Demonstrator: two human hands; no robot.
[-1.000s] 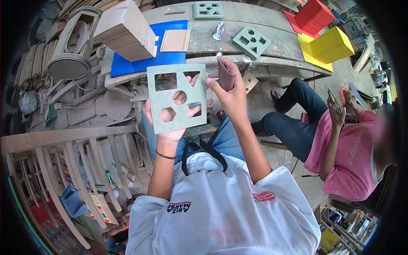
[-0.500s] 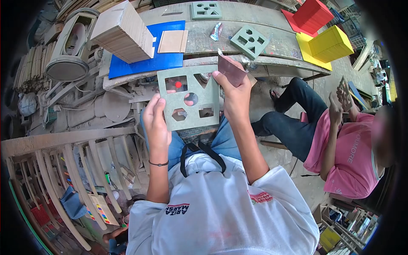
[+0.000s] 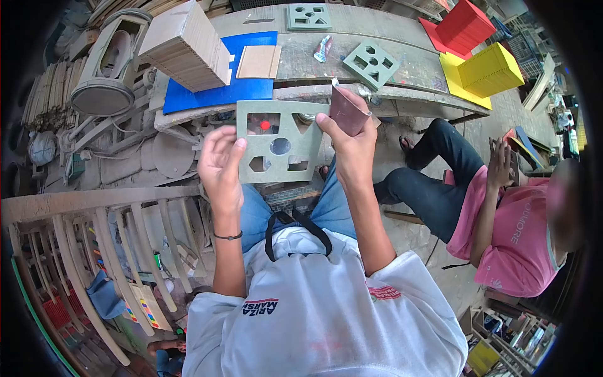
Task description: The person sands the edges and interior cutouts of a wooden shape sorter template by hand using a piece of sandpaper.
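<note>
A pale green board (image 3: 282,169) with cut-out shapes is tilted up above my lap. My right hand (image 3: 353,141) grips its upper right edge with the thumb. The same hand holds a folded brown sheet of sandpaper (image 3: 347,113). At the board's left edge is my left hand (image 3: 221,166), its fingers loosely curved and apart, its thumb tip against or very near the edge. Through one square hole a red round spot (image 3: 265,125) shows.
On the workbench (image 3: 295,60) lie two more green boards (image 3: 370,65) (image 3: 309,17), a blue panel (image 3: 188,98) with a wooden stack (image 3: 185,47), a yellow block (image 3: 492,69) and a red block (image 3: 465,28). A person in pink (image 3: 509,232) sits at right. A slatted wooden frame (image 3: 100,207) stands left.
My left fingers have come out from behind the board to its left side. The board has tilted and moved slightly up. My right hand with the sandpaper has shifted slightly right.
</note>
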